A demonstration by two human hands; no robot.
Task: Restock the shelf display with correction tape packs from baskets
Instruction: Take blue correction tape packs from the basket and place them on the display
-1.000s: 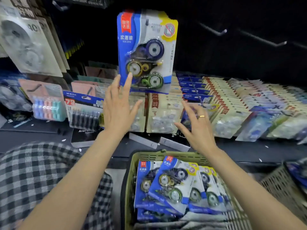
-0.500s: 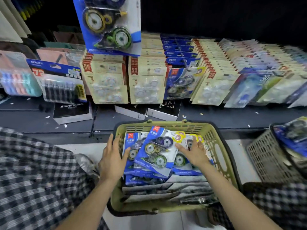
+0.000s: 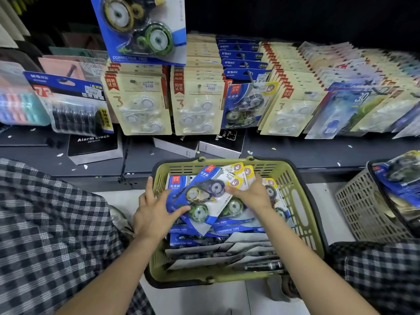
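Correction tape packs (image 3: 204,198) fill one green basket (image 3: 302,214); two hands touch them.

Seen from above, both hands reach into a green basket (image 3: 302,201) of blue correction tape packs, the left hand (image 3: 154,214) and right hand (image 3: 252,194) touching the top pack (image 3: 204,201), below a shelf (image 3: 295,151) lined with carded packs.

Place: stationery shop aisle.
Evidence: dark shelf (image 3: 295,151) lined with rows of carded blister packs (image 3: 141,105); olive-green plastic shopping basket (image 3: 302,201) of stock.
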